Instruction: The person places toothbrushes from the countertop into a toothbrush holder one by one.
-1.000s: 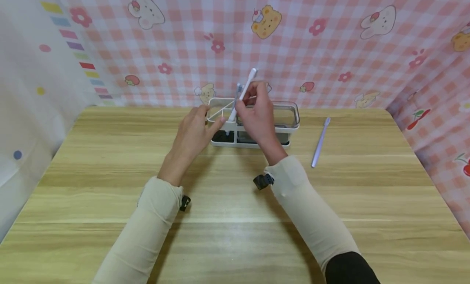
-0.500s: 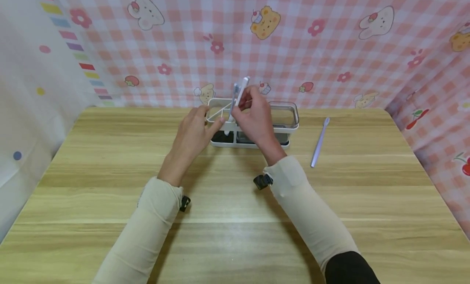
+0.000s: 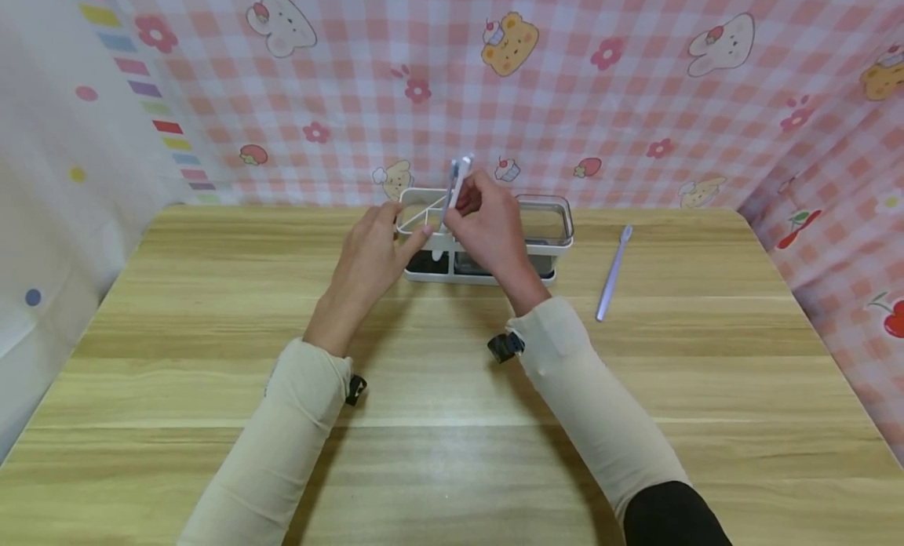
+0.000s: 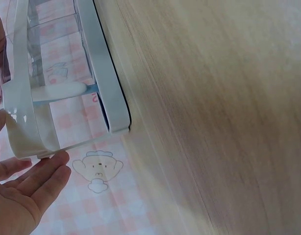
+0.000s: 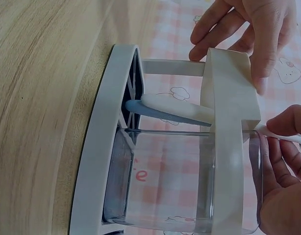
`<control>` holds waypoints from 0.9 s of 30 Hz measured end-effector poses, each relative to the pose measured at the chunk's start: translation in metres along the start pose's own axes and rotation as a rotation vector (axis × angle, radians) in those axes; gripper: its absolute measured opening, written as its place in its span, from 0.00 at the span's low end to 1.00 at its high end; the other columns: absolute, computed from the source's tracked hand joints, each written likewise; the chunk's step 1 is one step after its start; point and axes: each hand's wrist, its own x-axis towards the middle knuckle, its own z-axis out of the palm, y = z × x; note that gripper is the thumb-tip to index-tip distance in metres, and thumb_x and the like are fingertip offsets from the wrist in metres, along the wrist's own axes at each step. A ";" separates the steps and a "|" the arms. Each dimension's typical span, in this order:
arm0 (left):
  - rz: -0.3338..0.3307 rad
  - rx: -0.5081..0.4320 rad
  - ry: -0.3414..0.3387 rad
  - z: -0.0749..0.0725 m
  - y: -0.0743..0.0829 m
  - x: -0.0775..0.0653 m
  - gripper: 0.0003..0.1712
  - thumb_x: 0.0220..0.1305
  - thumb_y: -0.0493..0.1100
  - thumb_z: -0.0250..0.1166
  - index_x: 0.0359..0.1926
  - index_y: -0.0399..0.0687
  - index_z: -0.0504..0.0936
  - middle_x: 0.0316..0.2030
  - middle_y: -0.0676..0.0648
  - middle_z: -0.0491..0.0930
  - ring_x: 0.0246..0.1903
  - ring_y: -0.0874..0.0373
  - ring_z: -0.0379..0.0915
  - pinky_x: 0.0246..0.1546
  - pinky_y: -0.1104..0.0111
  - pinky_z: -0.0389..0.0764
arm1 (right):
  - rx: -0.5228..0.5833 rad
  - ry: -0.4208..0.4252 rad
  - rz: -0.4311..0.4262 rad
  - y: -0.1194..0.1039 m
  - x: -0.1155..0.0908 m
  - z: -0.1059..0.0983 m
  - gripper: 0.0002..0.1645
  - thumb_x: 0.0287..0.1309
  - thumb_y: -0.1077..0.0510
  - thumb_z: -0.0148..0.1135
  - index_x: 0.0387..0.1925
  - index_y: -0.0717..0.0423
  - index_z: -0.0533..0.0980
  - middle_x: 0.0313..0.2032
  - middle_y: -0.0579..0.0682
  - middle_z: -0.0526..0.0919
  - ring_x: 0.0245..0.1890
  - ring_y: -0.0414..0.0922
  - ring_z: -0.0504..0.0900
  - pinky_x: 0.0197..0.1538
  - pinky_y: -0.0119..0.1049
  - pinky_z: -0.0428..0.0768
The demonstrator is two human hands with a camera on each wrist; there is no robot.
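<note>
A white toothbrush holder (image 3: 558, 249) with a slanted divider on its left and a clear grey cup (image 5: 165, 178) on its right stands on the table. My left hand (image 3: 370, 252) grips its left end, thumb on the front rim and fingers at the back. My right hand (image 3: 494, 228) pinches the upper part of a white toothbrush (image 3: 461, 177), which leans slightly right in a slot. Its rounded white end (image 4: 62, 91) shows below the top frame, above the base. Right beside it, a blue toothbrush (image 5: 140, 108) stands in the holder with its end at the base.
A light purple toothbrush (image 3: 613, 279) lies on the wooden table (image 3: 452, 452) to the right of the holder. Behind the table hangs a pink checked cloth (image 3: 452, 122) with cartoon prints, close to the holder's back.
My right hand has lowered the white toothbrush deeper into the holder, moving slightly down and left. The left hand stays where it was.
</note>
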 end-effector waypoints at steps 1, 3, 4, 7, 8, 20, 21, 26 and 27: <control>0.001 0.001 0.000 0.000 0.000 0.000 0.33 0.72 0.57 0.63 0.62 0.33 0.74 0.45 0.38 0.77 0.42 0.45 0.75 0.43 0.53 0.78 | -0.006 -0.002 0.001 0.000 0.000 0.000 0.09 0.57 0.69 0.65 0.40 0.61 0.76 0.37 0.53 0.82 0.37 0.45 0.83 0.39 0.34 0.83; 0.003 0.003 0.002 0.000 -0.001 0.000 0.33 0.72 0.57 0.63 0.61 0.33 0.74 0.45 0.37 0.77 0.42 0.45 0.75 0.43 0.53 0.78 | -0.017 -0.005 0.005 0.000 0.001 0.000 0.09 0.57 0.69 0.65 0.39 0.62 0.76 0.36 0.54 0.83 0.37 0.45 0.83 0.40 0.35 0.83; 0.005 0.003 0.002 0.000 -0.001 0.000 0.33 0.72 0.57 0.63 0.61 0.32 0.75 0.45 0.37 0.77 0.43 0.45 0.75 0.43 0.53 0.78 | -0.021 -0.007 0.005 0.000 0.001 0.000 0.09 0.56 0.69 0.66 0.39 0.62 0.77 0.36 0.54 0.83 0.37 0.46 0.84 0.41 0.35 0.83; 0.009 0.004 0.005 0.000 -0.001 0.001 0.32 0.72 0.57 0.63 0.60 0.32 0.75 0.44 0.37 0.77 0.43 0.45 0.76 0.43 0.53 0.78 | -0.036 -0.011 -0.001 0.000 0.001 0.000 0.09 0.56 0.69 0.66 0.39 0.62 0.77 0.37 0.54 0.83 0.37 0.46 0.84 0.42 0.35 0.83; 0.010 0.002 0.005 0.000 -0.001 0.000 0.32 0.72 0.57 0.63 0.59 0.33 0.75 0.44 0.38 0.77 0.42 0.45 0.76 0.43 0.54 0.78 | -0.037 -0.013 -0.001 0.000 0.001 0.000 0.09 0.56 0.69 0.66 0.40 0.62 0.77 0.37 0.54 0.83 0.37 0.46 0.84 0.42 0.35 0.83; 0.009 -0.004 0.002 0.001 0.001 0.000 0.33 0.72 0.57 0.63 0.61 0.32 0.74 0.45 0.37 0.77 0.42 0.45 0.75 0.43 0.53 0.78 | -0.037 -0.031 0.030 0.001 0.000 -0.004 0.09 0.57 0.68 0.66 0.40 0.61 0.76 0.38 0.54 0.83 0.38 0.45 0.83 0.41 0.36 0.84; 0.008 -0.005 0.000 0.001 0.001 0.000 0.33 0.72 0.57 0.63 0.61 0.32 0.74 0.45 0.37 0.77 0.43 0.45 0.75 0.43 0.53 0.78 | -0.035 -0.031 0.031 0.001 0.000 -0.004 0.09 0.57 0.68 0.66 0.40 0.60 0.76 0.38 0.54 0.83 0.38 0.45 0.83 0.41 0.36 0.84; -0.005 -0.009 0.000 0.001 0.001 0.000 0.32 0.72 0.57 0.63 0.60 0.33 0.75 0.46 0.37 0.77 0.44 0.45 0.75 0.45 0.53 0.78 | -0.030 -0.023 0.020 0.002 -0.001 -0.004 0.08 0.59 0.67 0.66 0.39 0.59 0.75 0.36 0.52 0.83 0.38 0.44 0.83 0.40 0.35 0.83; -0.007 -0.009 0.001 0.001 0.001 0.000 0.32 0.72 0.57 0.63 0.60 0.33 0.75 0.46 0.37 0.77 0.44 0.45 0.75 0.44 0.53 0.78 | -0.026 -0.020 0.018 0.002 -0.002 -0.004 0.08 0.59 0.66 0.66 0.39 0.59 0.75 0.36 0.52 0.83 0.38 0.44 0.83 0.40 0.35 0.83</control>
